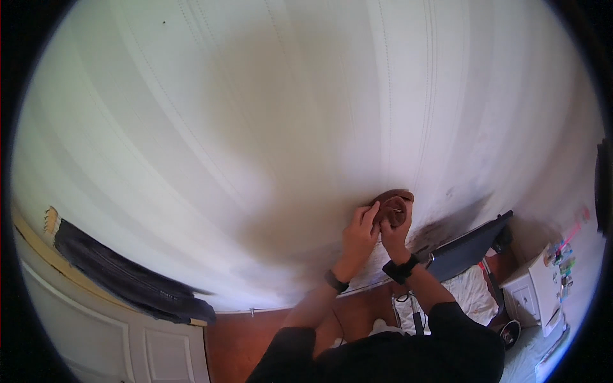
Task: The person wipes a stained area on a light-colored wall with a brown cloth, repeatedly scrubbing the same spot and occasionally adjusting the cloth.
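1. Just right of the frame's centre, I see a folded brown item [396, 216] before the pale wall [287, 83].
2. The left hand [361, 231] pinches its left side.
3. The right hand [395, 237] grips it from below.

1 brown item [395, 213], 2 wristbands [400, 270]

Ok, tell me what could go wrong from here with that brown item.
The brown item, bunched between the left hand and right hand, could spring open or drop to the reddish floor if the grip loosens.

Dark marks show on the pale wall beyond the hands; the item might get dirty if it brushes them.
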`<state>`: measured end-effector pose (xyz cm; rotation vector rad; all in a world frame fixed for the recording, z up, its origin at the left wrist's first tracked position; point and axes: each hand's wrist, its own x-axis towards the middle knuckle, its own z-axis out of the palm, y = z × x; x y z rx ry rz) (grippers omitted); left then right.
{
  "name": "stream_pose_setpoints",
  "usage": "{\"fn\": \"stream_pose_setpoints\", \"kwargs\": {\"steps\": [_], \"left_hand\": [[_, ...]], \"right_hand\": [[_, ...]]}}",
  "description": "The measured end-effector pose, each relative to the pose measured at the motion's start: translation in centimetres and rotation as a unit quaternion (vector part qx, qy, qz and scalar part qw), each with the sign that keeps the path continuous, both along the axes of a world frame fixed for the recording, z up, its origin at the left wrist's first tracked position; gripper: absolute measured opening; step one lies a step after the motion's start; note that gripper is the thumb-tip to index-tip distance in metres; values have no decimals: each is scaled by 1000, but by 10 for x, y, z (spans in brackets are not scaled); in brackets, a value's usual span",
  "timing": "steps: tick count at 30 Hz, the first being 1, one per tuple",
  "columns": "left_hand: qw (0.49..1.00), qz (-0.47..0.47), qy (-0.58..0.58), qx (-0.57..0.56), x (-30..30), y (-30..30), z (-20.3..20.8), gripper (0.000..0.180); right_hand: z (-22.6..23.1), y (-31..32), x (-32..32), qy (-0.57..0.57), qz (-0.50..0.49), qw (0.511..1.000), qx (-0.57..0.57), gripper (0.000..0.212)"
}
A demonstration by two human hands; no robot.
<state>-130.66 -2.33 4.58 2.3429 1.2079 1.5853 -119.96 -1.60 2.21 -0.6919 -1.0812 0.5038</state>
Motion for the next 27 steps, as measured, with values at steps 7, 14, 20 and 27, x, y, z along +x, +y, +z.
{"fn": "stream_pose_setpoints", "kwargs": {"steps": [7, 14, 20, 27], "left_hand": [[998, 26, -33, -38, -25, -7, -8, 52], [995, 78, -46, 32, -35, -16, 14, 50], [996, 80, -46, 18, -8, -9, 36, 50], [994, -15, 67, 81, 63, 15, 65, 48]], "right_hand": [[4, -5, -20, 32, 88, 995, -28, 39], [26, -1, -23, -150, 51, 987, -2, 36], [44, 12, 9, -201, -7, 978, 51, 38], [45, 21, 73, -3, 8, 999, 41, 35]]}}
